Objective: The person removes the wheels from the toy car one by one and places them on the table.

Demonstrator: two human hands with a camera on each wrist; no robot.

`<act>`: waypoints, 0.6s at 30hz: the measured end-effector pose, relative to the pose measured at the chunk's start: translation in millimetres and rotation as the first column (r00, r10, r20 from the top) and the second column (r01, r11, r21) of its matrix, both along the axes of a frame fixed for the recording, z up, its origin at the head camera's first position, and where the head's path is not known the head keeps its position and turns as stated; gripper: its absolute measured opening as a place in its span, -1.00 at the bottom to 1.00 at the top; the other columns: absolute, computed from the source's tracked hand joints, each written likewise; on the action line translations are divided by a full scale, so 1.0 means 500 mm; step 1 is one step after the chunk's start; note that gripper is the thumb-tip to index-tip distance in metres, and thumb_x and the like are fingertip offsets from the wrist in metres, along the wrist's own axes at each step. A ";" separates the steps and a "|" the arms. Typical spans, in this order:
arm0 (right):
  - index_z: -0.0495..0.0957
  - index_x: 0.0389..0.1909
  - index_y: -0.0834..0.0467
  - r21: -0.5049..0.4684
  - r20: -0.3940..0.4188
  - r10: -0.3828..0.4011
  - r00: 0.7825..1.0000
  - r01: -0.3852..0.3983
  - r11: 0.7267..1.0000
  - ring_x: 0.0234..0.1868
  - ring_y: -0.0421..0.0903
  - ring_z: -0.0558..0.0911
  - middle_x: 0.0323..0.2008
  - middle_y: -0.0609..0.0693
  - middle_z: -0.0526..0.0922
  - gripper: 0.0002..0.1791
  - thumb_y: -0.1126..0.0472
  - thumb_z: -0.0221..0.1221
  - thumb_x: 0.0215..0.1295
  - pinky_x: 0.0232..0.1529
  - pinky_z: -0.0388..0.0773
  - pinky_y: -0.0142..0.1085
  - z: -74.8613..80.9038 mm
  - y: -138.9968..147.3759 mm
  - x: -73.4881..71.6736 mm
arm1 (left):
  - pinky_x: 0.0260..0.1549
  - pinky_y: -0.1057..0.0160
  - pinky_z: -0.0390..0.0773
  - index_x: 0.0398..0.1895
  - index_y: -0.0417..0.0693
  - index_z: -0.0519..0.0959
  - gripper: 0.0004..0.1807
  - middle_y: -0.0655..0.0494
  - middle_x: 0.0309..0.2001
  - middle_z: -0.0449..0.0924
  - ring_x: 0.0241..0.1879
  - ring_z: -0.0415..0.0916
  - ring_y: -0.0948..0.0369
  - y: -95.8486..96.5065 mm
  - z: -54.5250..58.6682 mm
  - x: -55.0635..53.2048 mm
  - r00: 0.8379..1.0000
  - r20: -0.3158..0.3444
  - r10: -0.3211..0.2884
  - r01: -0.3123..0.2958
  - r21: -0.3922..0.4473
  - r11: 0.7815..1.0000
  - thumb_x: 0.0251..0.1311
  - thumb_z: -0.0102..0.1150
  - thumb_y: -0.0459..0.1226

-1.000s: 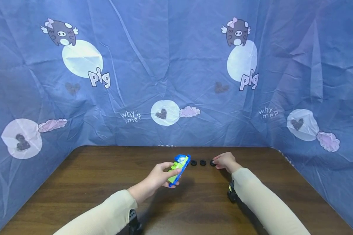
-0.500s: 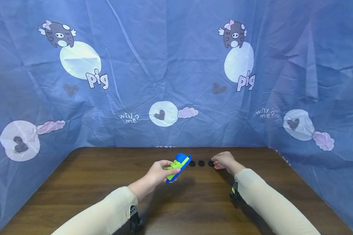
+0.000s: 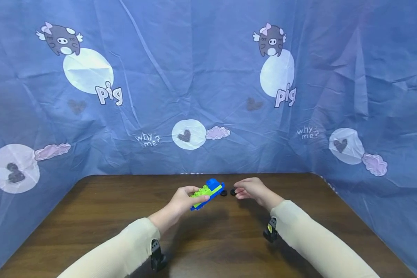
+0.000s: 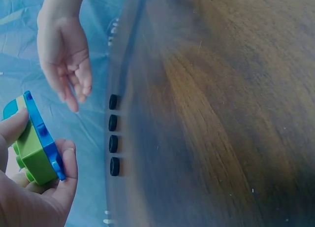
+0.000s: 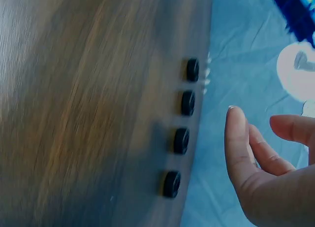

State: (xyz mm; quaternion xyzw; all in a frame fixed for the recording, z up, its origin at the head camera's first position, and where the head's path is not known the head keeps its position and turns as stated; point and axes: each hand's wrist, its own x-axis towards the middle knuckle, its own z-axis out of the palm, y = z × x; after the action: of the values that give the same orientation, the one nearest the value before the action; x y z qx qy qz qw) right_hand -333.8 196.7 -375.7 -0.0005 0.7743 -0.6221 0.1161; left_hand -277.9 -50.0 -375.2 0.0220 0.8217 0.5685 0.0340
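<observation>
In the head view, my left hand [image 3: 181,201] grips a toy block car body [image 3: 212,190], lime green with studs over a blue base, with a blue block at its far end. The left wrist view shows thumb and fingers on either side of the green part [image 4: 34,155]. My right hand [image 3: 253,190] hovers just right of the toy. Its fingers are loosely bent, and the right wrist view shows nothing between thumb and fingers. Several small black toy wheels [image 5: 181,141] stand in a row on the table, some hidden behind my right hand in the head view.
The brown wooden table [image 3: 208,239] ends at the back against a blue printed cloth [image 3: 153,96]. The wheels sit near that far edge. Each wrist carries a black strapped-on device [image 3: 157,255].
My right hand has left the wheel at the right of the row and moved left, towards the toy. My left hand has tilted the toy car body to a flatter angle.
</observation>
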 end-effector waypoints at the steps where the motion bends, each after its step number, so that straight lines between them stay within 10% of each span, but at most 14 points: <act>1: 0.41 0.10 0.57 -0.013 -0.005 0.013 1.000 -0.013 1.000 -0.53 -0.22 0.63 -0.43 0.12 0.65 -0.60 0.35 0.08 0.35 -0.38 0.64 -0.39 0.002 -0.005 0.003 | -0.18 0.24 0.53 0.07 -0.29 0.55 -0.44 -0.09 -0.09 0.60 -0.17 0.51 0.14 0.000 0.000 -0.001 1.000 0.001 0.002 -0.002 -0.004 1.000 0.02 0.44 -0.17; 18: 0.44 0.04 0.53 -0.174 -0.008 0.152 0.988 -0.151 0.973 -0.46 -0.13 0.70 -0.46 0.04 0.68 -0.48 0.09 0.10 0.42 -0.25 0.67 -0.29 0.029 -0.065 0.060 | -0.36 0.33 0.50 -0.05 -0.30 0.61 -0.50 -0.04 -0.25 0.66 -0.34 0.51 0.20 0.014 0.007 -0.005 0.994 -0.101 -0.031 0.027 -0.037 0.999 -0.10 0.52 -0.29</act>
State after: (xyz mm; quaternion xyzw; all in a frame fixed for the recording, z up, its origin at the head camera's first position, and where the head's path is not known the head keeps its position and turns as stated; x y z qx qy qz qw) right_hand -303.6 164.1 -361.0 -0.0680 0.7144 -0.6767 0.1648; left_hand -280.5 -43.2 -371.7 0.0623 0.8320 0.5512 0.0009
